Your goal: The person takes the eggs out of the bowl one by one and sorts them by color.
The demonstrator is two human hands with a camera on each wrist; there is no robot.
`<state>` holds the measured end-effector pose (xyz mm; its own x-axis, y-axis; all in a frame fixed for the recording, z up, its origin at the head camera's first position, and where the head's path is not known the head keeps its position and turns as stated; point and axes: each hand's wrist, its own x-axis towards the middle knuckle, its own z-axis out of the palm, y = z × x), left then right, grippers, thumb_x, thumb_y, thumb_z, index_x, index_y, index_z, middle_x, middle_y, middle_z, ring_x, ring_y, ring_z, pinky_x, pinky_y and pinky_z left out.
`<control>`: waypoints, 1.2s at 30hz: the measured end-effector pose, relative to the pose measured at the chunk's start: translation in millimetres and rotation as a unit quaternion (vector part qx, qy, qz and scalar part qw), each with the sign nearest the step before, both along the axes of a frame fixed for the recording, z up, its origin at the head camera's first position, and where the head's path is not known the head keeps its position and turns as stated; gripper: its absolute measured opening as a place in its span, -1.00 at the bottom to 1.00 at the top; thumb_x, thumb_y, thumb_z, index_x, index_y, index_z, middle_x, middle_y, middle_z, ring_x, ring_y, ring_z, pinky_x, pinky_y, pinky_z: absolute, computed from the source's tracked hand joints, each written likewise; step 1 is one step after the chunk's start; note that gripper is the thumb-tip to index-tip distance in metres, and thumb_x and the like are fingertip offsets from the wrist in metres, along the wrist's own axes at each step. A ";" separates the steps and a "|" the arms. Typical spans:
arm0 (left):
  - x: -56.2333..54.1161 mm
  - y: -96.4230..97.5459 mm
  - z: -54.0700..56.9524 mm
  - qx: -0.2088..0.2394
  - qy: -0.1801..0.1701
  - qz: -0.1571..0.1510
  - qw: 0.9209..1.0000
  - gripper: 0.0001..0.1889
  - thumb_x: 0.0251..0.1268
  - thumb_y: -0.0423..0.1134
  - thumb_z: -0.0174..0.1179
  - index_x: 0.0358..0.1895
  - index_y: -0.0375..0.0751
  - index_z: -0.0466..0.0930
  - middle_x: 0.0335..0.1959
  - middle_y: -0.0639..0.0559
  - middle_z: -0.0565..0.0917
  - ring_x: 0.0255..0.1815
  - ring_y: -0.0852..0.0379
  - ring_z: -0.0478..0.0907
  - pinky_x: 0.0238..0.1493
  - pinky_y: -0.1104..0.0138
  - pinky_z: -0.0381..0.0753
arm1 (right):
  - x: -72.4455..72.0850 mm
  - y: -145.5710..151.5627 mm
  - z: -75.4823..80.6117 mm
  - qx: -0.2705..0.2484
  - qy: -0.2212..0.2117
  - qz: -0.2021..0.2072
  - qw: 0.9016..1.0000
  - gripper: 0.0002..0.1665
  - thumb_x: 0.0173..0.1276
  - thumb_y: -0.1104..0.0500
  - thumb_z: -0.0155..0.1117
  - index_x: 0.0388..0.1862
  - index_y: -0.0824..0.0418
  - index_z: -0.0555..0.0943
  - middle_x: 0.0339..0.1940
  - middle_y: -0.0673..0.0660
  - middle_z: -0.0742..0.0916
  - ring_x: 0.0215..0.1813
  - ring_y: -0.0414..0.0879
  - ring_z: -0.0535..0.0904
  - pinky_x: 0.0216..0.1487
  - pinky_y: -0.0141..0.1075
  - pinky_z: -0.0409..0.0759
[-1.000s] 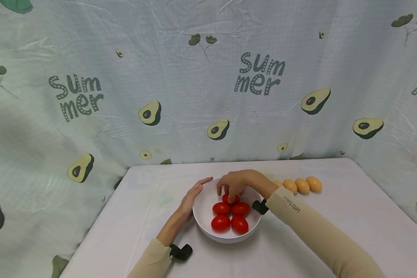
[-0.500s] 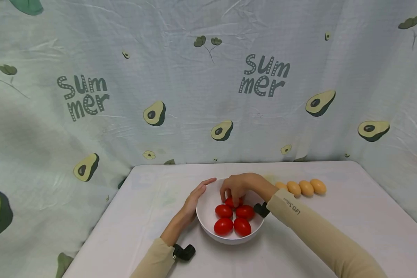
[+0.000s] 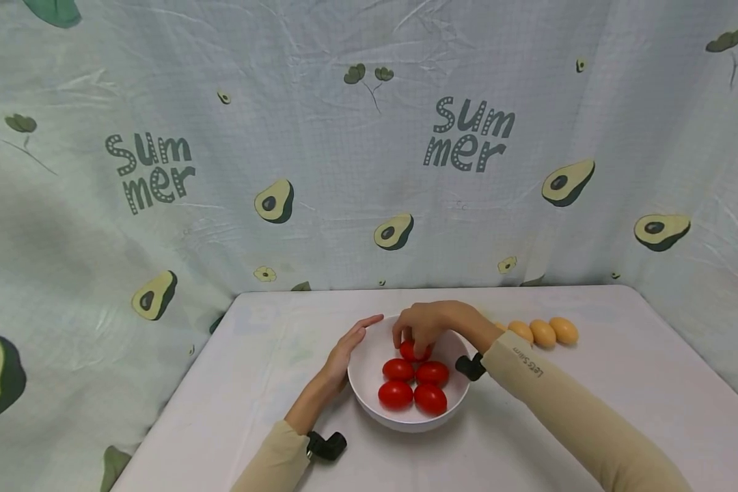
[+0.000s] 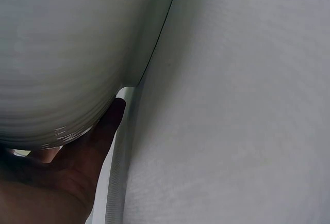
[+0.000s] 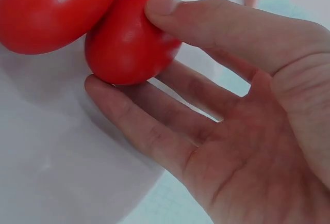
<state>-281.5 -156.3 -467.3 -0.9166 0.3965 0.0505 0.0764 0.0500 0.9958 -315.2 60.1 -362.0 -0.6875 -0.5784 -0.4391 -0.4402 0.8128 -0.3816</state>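
Note:
A white bowl [image 3: 367,355] stands on the table with several red eggs [image 3: 396,395] in it. Inside its far part, my right hand [image 3: 427,325] pinches one red egg [image 5: 129,41] between thumb and fingertips, close beside the others. From the right wrist view, the thumb lies on top of this egg and the fingers reach under its side. My left hand [image 3: 339,354] rests along the bowl's left outer wall, its fingers fairly straight. The left wrist view has that hand [image 4: 72,177] touching the curved underside of the bowl [image 4: 62,53].
Behind the right forearm, a row of orange-yellow eggs [image 3: 542,333] lies at the back right of the white-covered table [image 3: 283,355]; the sleeve partly hides the row. A curtain with avocado prints [image 3: 326,171] hangs behind the table.
The head view has shifted slightly. In the last half second my right hand has risen a little toward the back with its egg, and the other red eggs have moved slightly. The left hand stays put.

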 end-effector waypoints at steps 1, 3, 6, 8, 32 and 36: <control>-0.2 0.7 -0.1 -0.001 0.001 -0.001 1.000 -0.46 0.71 0.01 -0.36 0.59 0.04 0.27 0.66 0.00 0.22 0.65 -0.13 0.19 0.56 0.10 0.40 | 0.1 1.5 0.7 -0.002 0.004 0.000 1.000 -0.60 0.20 0.31 0.49 -0.02 -0.07 0.74 -0.04 0.01 0.73 -0.02 -0.05 0.61 -0.03 -0.20 0.79; -0.4 2.1 -0.3 0.000 0.002 -0.005 1.000 -0.45 0.71 0.00 -0.37 0.60 0.01 0.26 0.66 -0.03 0.21 0.65 -0.14 0.20 0.56 0.11 0.40 | 0.4 5.0 1.8 -0.006 0.010 0.000 1.000 -0.58 0.21 0.31 0.48 0.02 -0.05 0.73 -0.02 0.02 0.73 0.00 -0.05 0.60 -0.02 -0.19 0.79; -0.8 4.4 -0.7 0.002 0.002 -0.008 1.000 -0.45 0.71 -0.02 -0.38 0.60 -0.01 0.26 0.67 -0.07 0.20 0.65 -0.16 0.19 0.57 0.10 0.38 | 1.6 10.4 3.4 -0.014 0.019 0.003 1.000 -0.57 0.24 0.31 0.47 0.06 -0.02 0.72 0.00 0.04 0.73 0.03 -0.04 0.60 -0.01 -0.17 0.79; -1.3 5.9 -0.7 0.003 0.000 -0.007 1.000 -0.46 0.71 -0.02 -0.38 0.59 0.01 0.27 0.66 -0.06 0.21 0.65 -0.15 0.18 0.58 0.06 0.35 | 2.1 14.2 4.3 -0.022 0.027 0.005 0.999 -0.56 0.24 0.31 0.47 0.08 -0.01 0.72 0.01 0.05 0.73 0.05 -0.03 0.61 0.00 -0.15 0.79; -1.4 7.3 1.5 0.005 -0.002 0.000 1.000 -0.46 0.71 -0.04 -0.38 0.59 -0.01 0.27 0.66 -0.04 0.21 0.65 -0.14 0.20 0.65 -0.03 0.20 | 19.7 55.3 9.6 -0.136 0.076 0.019 0.988 -0.52 0.31 0.29 0.41 0.21 0.09 0.64 0.03 0.02 0.74 0.06 -0.09 0.61 -0.01 -0.29 0.75; 0.8 6.2 0.7 0.008 -0.006 0.015 1.000 -0.46 0.71 -0.03 -0.37 0.58 -0.01 0.29 0.67 -0.04 0.21 0.66 -0.15 0.17 0.66 -0.07 0.15 | 21.4 62.2 8.7 -0.156 0.093 0.044 0.982 -0.53 0.38 0.29 0.34 0.25 0.05 0.64 0.02 -0.04 0.74 0.04 -0.13 0.59 0.02 -0.31 0.72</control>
<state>-280.6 -150.1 -466.6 -0.9283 0.3690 0.0455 0.0636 0.0370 0.9973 -293.7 122.3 -353.3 -0.6801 -0.7261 -0.1017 -0.5897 0.6242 -0.5125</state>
